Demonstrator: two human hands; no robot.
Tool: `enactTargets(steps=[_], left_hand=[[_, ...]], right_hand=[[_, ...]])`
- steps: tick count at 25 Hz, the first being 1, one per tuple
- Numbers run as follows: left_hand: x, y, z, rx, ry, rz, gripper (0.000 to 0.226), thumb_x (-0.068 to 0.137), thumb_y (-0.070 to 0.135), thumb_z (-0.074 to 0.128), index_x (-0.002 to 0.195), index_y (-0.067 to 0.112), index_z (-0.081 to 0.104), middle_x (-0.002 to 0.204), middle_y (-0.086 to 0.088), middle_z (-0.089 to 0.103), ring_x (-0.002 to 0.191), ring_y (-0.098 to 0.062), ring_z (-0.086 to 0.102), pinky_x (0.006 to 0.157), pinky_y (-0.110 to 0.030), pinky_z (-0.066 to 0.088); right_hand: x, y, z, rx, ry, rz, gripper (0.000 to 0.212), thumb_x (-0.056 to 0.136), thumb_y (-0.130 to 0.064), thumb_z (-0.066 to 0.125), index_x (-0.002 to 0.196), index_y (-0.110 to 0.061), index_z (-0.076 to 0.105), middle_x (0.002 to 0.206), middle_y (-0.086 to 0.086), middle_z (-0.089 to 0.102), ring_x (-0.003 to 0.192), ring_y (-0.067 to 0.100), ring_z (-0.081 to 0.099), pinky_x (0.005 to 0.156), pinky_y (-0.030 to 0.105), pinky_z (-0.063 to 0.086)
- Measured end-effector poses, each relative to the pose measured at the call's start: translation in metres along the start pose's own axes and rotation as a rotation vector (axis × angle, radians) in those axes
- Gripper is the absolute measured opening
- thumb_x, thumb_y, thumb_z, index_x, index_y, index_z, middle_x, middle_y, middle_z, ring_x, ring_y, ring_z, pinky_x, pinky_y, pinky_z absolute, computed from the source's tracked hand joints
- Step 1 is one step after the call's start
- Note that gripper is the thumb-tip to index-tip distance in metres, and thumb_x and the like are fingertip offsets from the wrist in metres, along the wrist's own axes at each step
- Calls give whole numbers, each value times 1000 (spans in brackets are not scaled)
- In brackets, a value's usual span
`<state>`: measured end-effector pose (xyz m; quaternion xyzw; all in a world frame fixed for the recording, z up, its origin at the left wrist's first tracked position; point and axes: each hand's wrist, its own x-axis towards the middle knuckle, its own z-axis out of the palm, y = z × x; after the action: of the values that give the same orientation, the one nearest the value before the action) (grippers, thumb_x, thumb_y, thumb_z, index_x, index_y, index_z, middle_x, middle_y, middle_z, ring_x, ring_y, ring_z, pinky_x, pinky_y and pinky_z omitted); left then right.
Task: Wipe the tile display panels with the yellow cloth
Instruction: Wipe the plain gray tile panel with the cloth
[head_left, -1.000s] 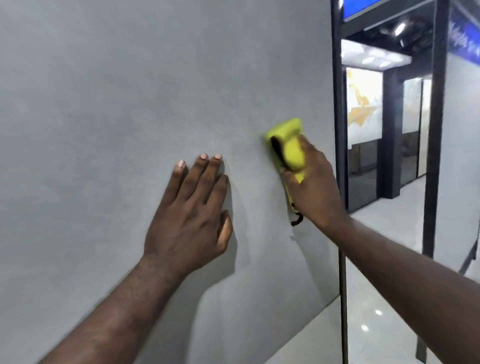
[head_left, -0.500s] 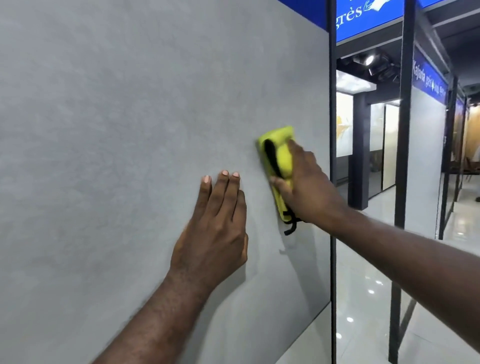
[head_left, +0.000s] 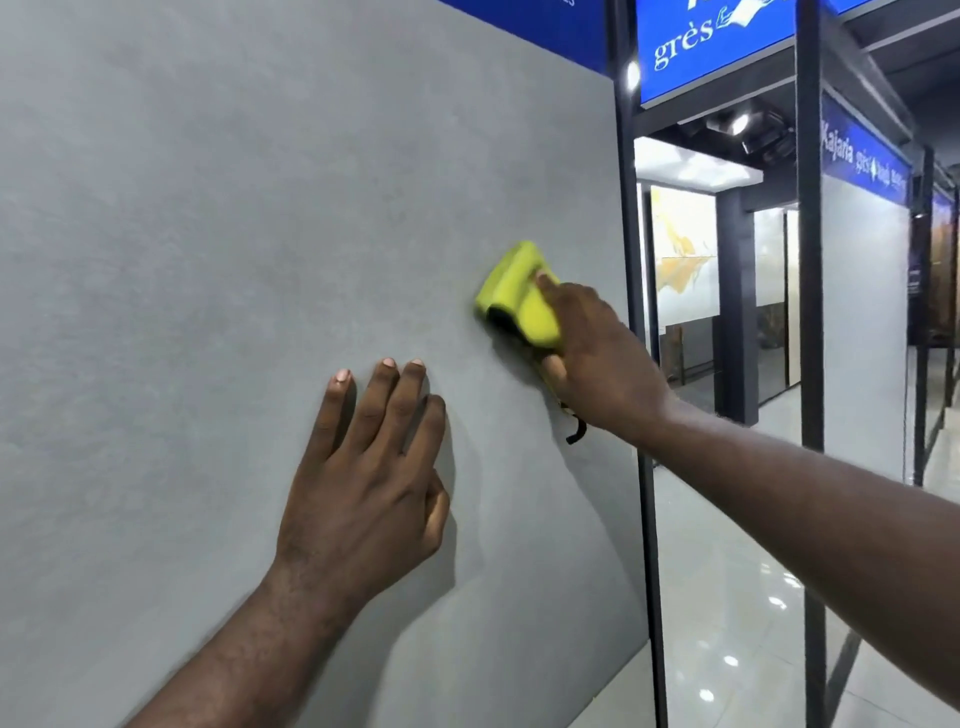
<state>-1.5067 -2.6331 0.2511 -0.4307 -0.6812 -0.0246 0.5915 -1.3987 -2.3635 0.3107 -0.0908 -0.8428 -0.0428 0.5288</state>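
Mid-wipe: your right hand (head_left: 597, 358) grips yellow cloth (head_left: 519, 296) on grey panel (head_left: 208, 260), frame center-right. Left hand (head_left: 363, 483) flat, fingers straight, bracing. Next: sweep w/ even pressure toward unwiped areas.

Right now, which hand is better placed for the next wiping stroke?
Right: the right hand grips the yellow cloth against the grey panel, while the left hand rests flat on it, holding nothing.

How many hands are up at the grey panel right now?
2. The left hand rests flat on the grey panel; the right hand holds the yellow cloth against it, further right.
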Motion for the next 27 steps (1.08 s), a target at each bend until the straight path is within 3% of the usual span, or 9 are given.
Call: enactTargets(steps=[2,3,7,10,14,17,21,27], left_hand=[[14,12,5,6,-7,-2,64,88,28,66,147,2,60,167,-24,41,156,-44,38,128,-66,24],[22,20,9,6,-10,5,64,89,28,66,147,2,60,167,-24,41,157,-44,37,129,-65,24],[46,56,26,-5,-8,25,59,90,28,65,141,0,63,167,-23,42,156,-43,39,128,-64,25],[69,94,43,-41,-31,-3,58,92,31,61,140,-1,64,165,-24,45,155,-43,40,129,-63,25],[90,127,57,-153,-12,-16,57,92,33,62,138,1,65,159,-24,50,152,-43,44,130,-60,27],[109,150,69,-303,56,71,51,92,32,64,133,2,68,155,-22,54,148,-43,48,130,-57,28],[145,199,85,-582,133,164,45,92,31,66,126,3,70,147,-20,59,140,-42,52,126,-55,34],[177,311,92,-922,195,247,50,88,37,64,125,4,68,143,-17,59,138,-38,49,125,-50,32]], right_hand=[[2,31,12,218,74,438,75,100,-35,64,162,-18,26,151,16,44,136,38,48,107,48,46],[-4,39,16,255,55,509,76,101,-38,64,163,-19,24,152,16,43,137,39,47,107,48,44],[-60,60,27,9,-9,51,85,86,-39,67,161,-34,27,151,6,46,131,35,50,99,52,44],[-67,99,32,167,51,380,83,89,-40,75,157,-37,26,140,9,50,122,37,52,95,53,46],[-85,125,23,323,-70,257,92,77,-35,87,150,-41,31,132,5,47,107,31,58,84,41,52],[-97,155,-3,391,5,442,93,73,-29,92,145,-34,35,131,2,48,107,23,54,80,30,41],[-125,196,-74,158,-85,567,108,68,-35,94,150,-46,25,139,3,43,110,22,51,83,30,42],[-186,220,-203,-262,-140,789,111,63,-49,92,149,-52,22,128,6,43,105,34,60,89,46,56]])
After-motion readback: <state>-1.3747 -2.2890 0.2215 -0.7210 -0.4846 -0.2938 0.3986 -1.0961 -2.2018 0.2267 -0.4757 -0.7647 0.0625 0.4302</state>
